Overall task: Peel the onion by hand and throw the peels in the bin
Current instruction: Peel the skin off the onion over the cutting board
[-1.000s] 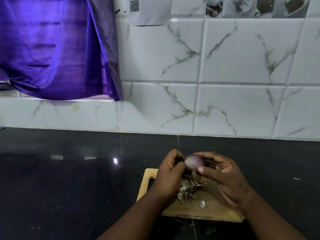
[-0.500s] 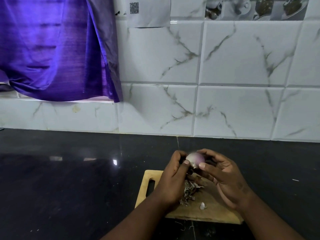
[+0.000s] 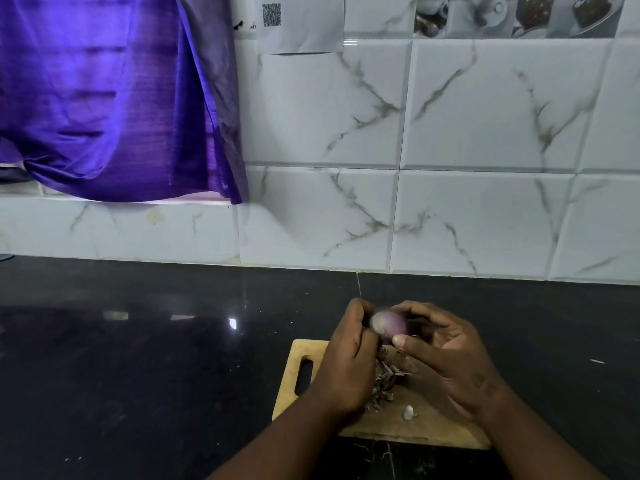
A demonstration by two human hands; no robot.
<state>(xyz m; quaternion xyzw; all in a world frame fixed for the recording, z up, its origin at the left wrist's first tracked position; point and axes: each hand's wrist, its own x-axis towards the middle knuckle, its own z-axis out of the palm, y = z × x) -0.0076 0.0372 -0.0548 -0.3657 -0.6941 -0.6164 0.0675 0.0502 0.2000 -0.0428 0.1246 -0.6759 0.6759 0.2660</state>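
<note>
A small purple onion [image 3: 388, 326] is held up between both hands, above the far edge of a wooden cutting board [image 3: 292, 389]. My right hand [image 3: 450, 355] cups it from the right, thumb under it and fingers curled over its top. My left hand [image 3: 348, 358] pinches at its left end, fingers closed there. A heap of dry peels [image 3: 382, 386] lies on the board below the hands. A small white piece [image 3: 408, 412] rests near the board's front. No bin is in view.
The board sits on a black glossy counter [image 3: 138, 358] against a white marble-tile wall [image 3: 450, 168]. A purple cloth [image 3: 104, 98] hangs at upper left. Small scraps lie on the counter in front of the board.
Both hands have lifted the onion slightly away from the board and turned it; the right thumb now sits under it. The peel heap and white piece stay put.
</note>
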